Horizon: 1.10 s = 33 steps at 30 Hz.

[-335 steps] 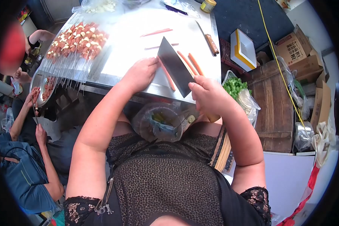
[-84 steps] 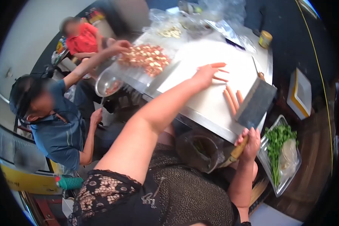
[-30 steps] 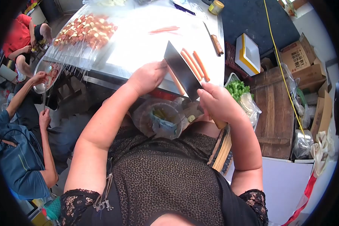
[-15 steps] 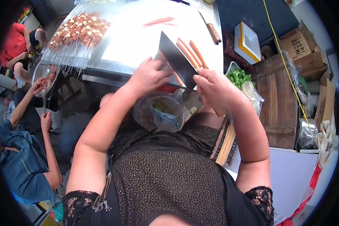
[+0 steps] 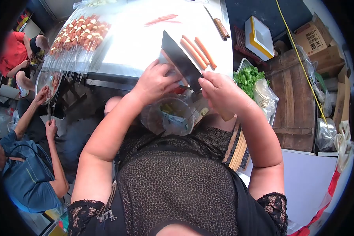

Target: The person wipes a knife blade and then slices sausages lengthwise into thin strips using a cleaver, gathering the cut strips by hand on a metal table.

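Observation:
My right hand [image 5: 220, 92] is wrapped around the handle of a wide cleaver [image 5: 181, 59], its dark blade slanting over the near edge of the metal table. Along the blade's left side lies a sausage [image 5: 170, 59], mostly covered by the blade and fingers. The curled fingers of my left hand [image 5: 156, 82] hold this sausage against the tabletop. Several whole sausages [image 5: 194, 51] rest just beyond the blade. Farther back are thin pink strips [image 5: 161, 19]. Whether the edge has cut into the sausage is hidden.
Loaded skewers [image 5: 80, 34] cover the table's left part; a wooden-handled knife [image 5: 221, 28] lies at its right edge. Below the edge sits a clear tub [image 5: 151, 114]. Leafy greens [image 5: 249, 80] and bamboo sticks [image 5: 236, 151] are at right. Another person [image 5: 31, 173] handles skewers at left.
The view has shifted slightly. The cleaver and both hands keep nearly the same pose over the sausage, with the blade showing a little farther left. The whole sausages still lie on the table.

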Motion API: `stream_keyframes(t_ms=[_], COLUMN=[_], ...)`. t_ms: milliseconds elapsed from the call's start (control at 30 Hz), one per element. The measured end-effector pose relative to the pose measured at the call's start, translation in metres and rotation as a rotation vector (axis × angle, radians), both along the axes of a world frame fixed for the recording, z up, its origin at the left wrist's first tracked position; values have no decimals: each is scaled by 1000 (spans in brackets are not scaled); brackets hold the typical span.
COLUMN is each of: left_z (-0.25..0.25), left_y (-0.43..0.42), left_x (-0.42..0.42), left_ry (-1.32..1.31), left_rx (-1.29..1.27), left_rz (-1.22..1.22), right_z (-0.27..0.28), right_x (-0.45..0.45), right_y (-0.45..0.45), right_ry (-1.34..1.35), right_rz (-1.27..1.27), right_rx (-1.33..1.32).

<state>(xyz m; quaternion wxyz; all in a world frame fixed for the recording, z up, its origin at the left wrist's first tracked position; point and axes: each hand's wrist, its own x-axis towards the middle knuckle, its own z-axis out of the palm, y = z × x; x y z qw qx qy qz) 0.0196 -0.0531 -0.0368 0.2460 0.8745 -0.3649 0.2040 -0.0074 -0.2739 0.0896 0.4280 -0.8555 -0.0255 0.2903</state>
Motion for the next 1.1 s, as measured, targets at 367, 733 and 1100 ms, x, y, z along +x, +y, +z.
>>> stream_keyframes(t_ms=[367, 733, 1100], left_z=[2, 4, 7], left_y=[-11, -31, -38], left_x=[6, 32, 39], left_ry=[-64, -39, 20], left_rx=[-38, -120, -255], left_rz=[37, 104, 183], right_z=[0, -10, -15], right_x=[18, 44, 19], right_y=[-3, -15, -48], right_ry=[-209, -151, -179], right_rz=[170, 63, -127], right_rx=[-126, -6, 184])
